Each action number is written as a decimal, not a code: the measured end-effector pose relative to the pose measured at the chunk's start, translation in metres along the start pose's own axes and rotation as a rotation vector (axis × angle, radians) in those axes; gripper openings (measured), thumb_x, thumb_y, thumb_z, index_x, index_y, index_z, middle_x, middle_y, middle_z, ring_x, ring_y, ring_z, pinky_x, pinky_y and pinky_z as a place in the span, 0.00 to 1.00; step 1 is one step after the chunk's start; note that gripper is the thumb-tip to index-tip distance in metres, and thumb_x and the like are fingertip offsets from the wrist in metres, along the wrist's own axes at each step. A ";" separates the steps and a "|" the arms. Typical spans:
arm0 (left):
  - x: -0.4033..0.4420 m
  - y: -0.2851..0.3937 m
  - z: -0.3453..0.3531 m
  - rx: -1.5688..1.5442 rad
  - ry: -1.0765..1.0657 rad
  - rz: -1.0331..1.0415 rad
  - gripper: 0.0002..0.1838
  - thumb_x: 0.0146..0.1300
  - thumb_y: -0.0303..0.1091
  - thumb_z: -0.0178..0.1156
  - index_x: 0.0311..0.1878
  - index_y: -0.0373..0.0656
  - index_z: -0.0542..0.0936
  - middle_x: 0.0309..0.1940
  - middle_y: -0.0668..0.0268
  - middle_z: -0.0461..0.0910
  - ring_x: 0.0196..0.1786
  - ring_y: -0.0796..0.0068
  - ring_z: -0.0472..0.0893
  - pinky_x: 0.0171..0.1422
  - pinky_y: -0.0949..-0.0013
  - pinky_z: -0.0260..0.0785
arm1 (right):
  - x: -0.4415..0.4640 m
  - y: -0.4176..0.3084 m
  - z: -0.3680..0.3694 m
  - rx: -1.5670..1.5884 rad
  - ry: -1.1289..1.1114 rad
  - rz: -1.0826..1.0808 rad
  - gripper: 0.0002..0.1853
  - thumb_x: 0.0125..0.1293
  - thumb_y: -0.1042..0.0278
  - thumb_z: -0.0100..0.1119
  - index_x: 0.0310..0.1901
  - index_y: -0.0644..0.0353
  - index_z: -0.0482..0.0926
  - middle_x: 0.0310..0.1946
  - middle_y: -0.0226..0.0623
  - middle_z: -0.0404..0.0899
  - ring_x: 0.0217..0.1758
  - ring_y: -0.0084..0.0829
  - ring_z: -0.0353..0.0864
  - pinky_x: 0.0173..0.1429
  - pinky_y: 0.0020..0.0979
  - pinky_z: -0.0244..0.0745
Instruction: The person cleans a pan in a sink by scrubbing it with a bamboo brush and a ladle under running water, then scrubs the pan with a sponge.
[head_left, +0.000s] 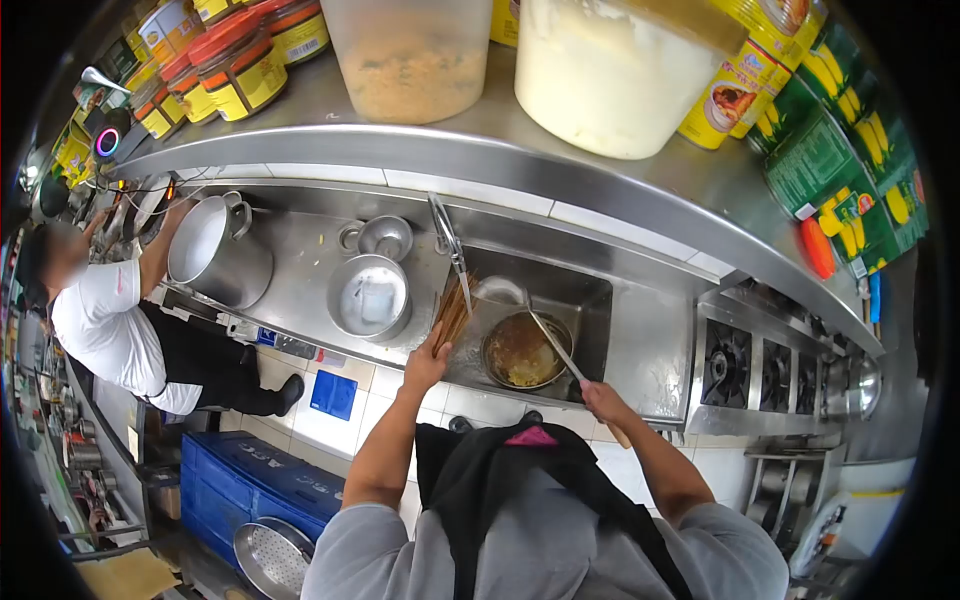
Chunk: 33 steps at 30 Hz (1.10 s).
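My left hand [428, 365] is closed around a bundle of thin brown sticks, a bamboo wok brush [455, 315], at the left edge of the sink [590, 310]. My right hand [606, 403] grips the handle of a long ladle [555, 343], which slants across the sink. Its round bowl end seems to lie near the tap, above a round pan [489, 370]. The pan sits in the sink and holds brownish liquid with yellowish bits at its near side. A metal tap [450, 240] reaches over the sink's left part, close to the brush.
Left on the steel counter stand a metal pot [345, 310], a small bowl [385, 238] and a large stockpot [245, 265]. Another person [110, 320] works at far left. A shelf [480, 150] with tubs and cans crosses ahead. Gas burners [727, 362] are at right.
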<state>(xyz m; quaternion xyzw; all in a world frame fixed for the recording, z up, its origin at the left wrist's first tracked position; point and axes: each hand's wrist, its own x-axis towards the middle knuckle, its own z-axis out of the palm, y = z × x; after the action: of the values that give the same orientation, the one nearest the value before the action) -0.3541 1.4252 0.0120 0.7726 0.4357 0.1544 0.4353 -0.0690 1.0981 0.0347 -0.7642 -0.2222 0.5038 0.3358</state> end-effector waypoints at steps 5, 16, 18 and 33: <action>-0.029 0.047 -0.016 -0.075 0.032 0.103 0.30 0.70 0.43 0.62 0.74 0.52 0.70 0.58 0.43 0.80 0.63 0.46 0.80 0.65 0.58 0.73 | -0.003 0.014 -0.004 -0.009 0.024 -0.003 0.32 0.74 0.30 0.45 0.28 0.54 0.70 0.17 0.24 0.64 0.17 0.19 0.62 0.18 0.27 0.57; -0.032 0.044 0.008 0.276 0.129 0.244 0.32 0.66 0.45 0.63 0.74 0.67 0.70 0.35 0.45 0.84 0.37 0.41 0.85 0.42 0.46 0.78 | 0.002 -0.007 0.010 -0.103 0.112 0.037 0.32 0.76 0.32 0.44 0.27 0.55 0.70 0.16 0.25 0.65 0.14 0.20 0.63 0.17 0.29 0.60; -0.032 0.034 0.015 0.314 0.101 0.198 0.31 0.66 0.47 0.64 0.73 0.69 0.71 0.38 0.44 0.84 0.39 0.43 0.85 0.43 0.46 0.78 | -0.005 -0.007 0.013 -0.108 0.111 0.036 0.31 0.76 0.34 0.44 0.26 0.54 0.70 0.15 0.25 0.65 0.13 0.20 0.63 0.17 0.29 0.60; 0.000 0.036 -0.008 0.206 0.000 -0.011 0.28 0.68 0.51 0.62 0.71 0.73 0.73 0.42 0.50 0.86 0.43 0.45 0.85 0.49 0.48 0.78 | -0.034 -0.097 0.006 -1.032 0.410 -0.205 0.28 0.70 0.32 0.52 0.39 0.54 0.80 0.28 0.48 0.84 0.38 0.52 0.85 0.43 0.52 0.79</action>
<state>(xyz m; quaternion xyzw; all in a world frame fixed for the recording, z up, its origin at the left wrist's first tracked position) -0.3395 1.4205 0.0452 0.8108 0.4534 0.1067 0.3545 -0.0879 1.1424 0.1260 -0.8860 -0.4433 0.1359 0.0020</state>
